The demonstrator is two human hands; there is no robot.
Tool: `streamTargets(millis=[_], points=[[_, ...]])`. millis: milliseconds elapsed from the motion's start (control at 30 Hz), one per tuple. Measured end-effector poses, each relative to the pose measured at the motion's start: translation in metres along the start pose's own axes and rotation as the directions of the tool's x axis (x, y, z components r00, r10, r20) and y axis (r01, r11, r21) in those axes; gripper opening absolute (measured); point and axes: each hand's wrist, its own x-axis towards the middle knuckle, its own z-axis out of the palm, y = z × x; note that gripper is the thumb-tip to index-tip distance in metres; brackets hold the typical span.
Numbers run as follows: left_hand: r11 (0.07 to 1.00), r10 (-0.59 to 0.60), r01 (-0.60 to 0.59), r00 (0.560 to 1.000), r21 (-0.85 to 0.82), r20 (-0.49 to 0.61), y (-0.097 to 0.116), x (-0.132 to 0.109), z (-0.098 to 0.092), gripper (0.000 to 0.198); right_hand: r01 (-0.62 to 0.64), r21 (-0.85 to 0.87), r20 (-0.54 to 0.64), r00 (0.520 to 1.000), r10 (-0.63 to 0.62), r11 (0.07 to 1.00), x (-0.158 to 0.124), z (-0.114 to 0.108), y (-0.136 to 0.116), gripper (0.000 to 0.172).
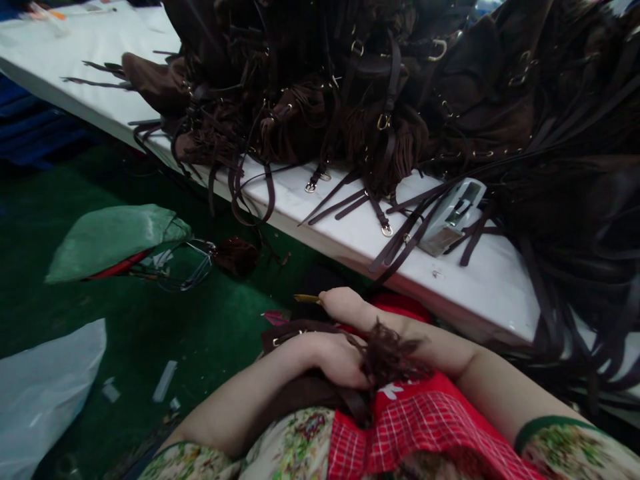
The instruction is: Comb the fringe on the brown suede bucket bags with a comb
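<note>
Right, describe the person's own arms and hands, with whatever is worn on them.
The short cream fabric sleeves carry a green and reddish floral print; the right one ends in a dark green band. Both forearms are bare. The left hand and right hand wear no gloves.

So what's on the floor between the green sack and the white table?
In the head view, looped wires and a dark brown bundle lie between the green sack and the white table.

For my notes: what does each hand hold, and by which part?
Right hand: a thin yellowish object, by one end. Left hand: the brown bag, apparently near its fringe.
</note>
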Motion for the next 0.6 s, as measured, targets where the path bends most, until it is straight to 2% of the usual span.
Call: streamTargets(millis=[33, 67, 100, 167, 233, 300, 367, 400, 467, 533, 600], points=[[0.993, 0.021, -0.032, 0.995, 0.115, 0.096, 0.003, 0.002, 0.001, 0.008, -0.008, 0.001, -0.009, 1.000, 0.008, 1.000, 0.006, 0.001, 0.004, 0.032], [0.986, 0.037, -0.057, 0.990, 0.153, 0.134, 0.005, 0.002, -0.001, 0.005, -0.017, 0.004, -0.029, 0.999, 0.017, 1.000, 0.010, 0.002, 0.009, 0.034], [0.993, 0.041, -0.053, 0.992, 0.105, 0.117, 0.005, 0.000, -0.004, 0.005, -0.032, 0.019, -0.059, 0.998, 0.033, 0.999, 0.012, 0.000, 0.017, 0.036], [0.993, -0.013, 0.016, 1.000, -0.119, 0.027, -0.002, -0.011, -0.015, 0.016, -0.070, 0.101, -0.148, 0.985, 0.085, 0.992, 0.008, -0.005, 0.036, 0.040], [0.941, -0.103, 0.064, 0.990, -0.333, -0.099, -0.014, -0.025, -0.027, 0.029, -0.061, 0.267, -0.242, 0.962, 0.129, 0.962, -0.006, -0.012, 0.053, 0.044], [0.902, -0.129, 0.021, 0.966, -0.431, -0.223, -0.026, -0.038, -0.036, 0.037, 0.020, 0.439, -0.329, 0.934, 0.140, 0.898, -0.027, -0.018, 0.062, 0.047], [0.889, -0.097, -0.058, 0.946, -0.453, -0.310, -0.034, -0.045, -0.040, 0.039, 0.125, 0.506, -0.408, 0.906, 0.109, 0.853, -0.048, -0.021, 0.058, 0.047], [0.882, -0.084, -0.078, 0.945, -0.465, -0.317, -0.036, -0.046, -0.040, 0.038, 0.164, 0.483, -0.438, 0.896, 0.076, 0.860, -0.057, -0.022, 0.053, 0.046], [0.867, -0.077, -0.059, 0.965, -0.495, -0.250, -0.035, -0.045, -0.038, 0.035, 0.221, 0.344, -0.447, 0.893, -0.048, 0.913, -0.069, -0.022, 0.039, 0.042], [0.867, -0.068, -0.006, 0.989, -0.499, -0.130, -0.030, -0.041, -0.034, 0.034, 0.256, 0.161, -0.383, 0.906, -0.179, 0.953, -0.073, -0.021, 0.026, 0.039], [0.882, -0.057, 0.045, 0.998, -0.470, -0.013, -0.024, -0.037, -0.031, 0.034, 0.253, 0.034, -0.305, 0.924, -0.231, 0.967, -0.070, -0.020, 0.017, 0.037]])
